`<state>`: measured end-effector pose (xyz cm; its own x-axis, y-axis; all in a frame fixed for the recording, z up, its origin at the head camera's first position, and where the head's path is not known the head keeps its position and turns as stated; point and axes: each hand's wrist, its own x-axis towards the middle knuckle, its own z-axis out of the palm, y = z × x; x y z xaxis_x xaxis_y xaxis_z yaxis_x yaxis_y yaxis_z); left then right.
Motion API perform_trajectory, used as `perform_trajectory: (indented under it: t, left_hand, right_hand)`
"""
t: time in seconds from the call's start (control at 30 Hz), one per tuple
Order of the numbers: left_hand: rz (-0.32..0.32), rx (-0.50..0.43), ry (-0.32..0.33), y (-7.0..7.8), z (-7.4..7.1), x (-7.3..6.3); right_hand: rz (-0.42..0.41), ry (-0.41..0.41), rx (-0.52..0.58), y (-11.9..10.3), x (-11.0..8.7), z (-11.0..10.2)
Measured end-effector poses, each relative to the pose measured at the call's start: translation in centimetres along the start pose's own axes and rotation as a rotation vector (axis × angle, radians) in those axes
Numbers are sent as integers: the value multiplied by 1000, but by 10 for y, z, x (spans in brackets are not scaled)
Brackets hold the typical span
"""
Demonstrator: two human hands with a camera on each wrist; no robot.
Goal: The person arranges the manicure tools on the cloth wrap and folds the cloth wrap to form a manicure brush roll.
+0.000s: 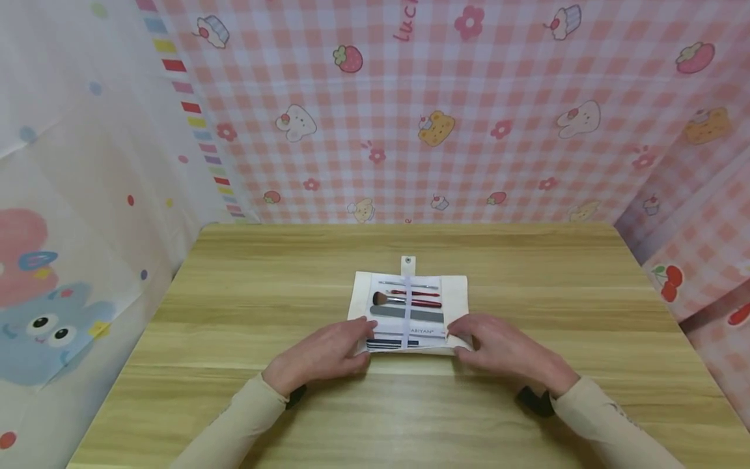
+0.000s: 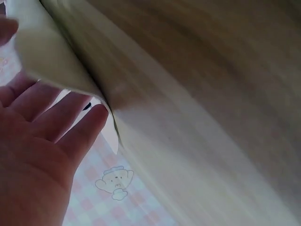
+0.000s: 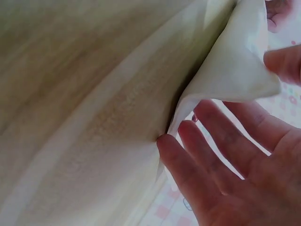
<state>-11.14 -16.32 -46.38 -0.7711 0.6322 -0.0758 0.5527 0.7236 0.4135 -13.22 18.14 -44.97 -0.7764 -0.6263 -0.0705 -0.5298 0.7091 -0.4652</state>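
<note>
A white tool case [image 1: 455,293] lies unfolded on the table, its snap tab [image 1: 407,266] pointing to the far side. Under its pale elastic band [image 1: 407,329] sit a brush [image 1: 380,298] with a red handle, thin red and silver tools, a grey flat strip [image 1: 387,312] and dark striped strips [image 1: 383,343]. My left hand [image 1: 322,352] pinches the near left corner between thumb and fingers. At the near right corner, my right hand [image 1: 510,345] pinches the edge likewise. Both wrist views show the near flap [image 3: 230,70] raised off the tabletop and curving between thumb and fingers.
The wood-grain table [image 1: 263,273] reaches past the case on every side. Behind it hangs a pink checked cloth [image 1: 375,98], with a patterned white cloth [image 1: 70,163] on the left. More checked cloth [image 1: 703,247] borders the right edge.
</note>
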Motion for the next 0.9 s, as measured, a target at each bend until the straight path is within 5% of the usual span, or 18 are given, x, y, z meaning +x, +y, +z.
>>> perform_trajectory:
  t: [0.3,0.9]
  left_hand:
    - [11,-54,109,-4,-2,6]
    - [-31,-39,172,-17,-16,26]
  right_hand:
    - [10,20,61,10,7,-4]
    - [-16,76,104,28,20,-11]
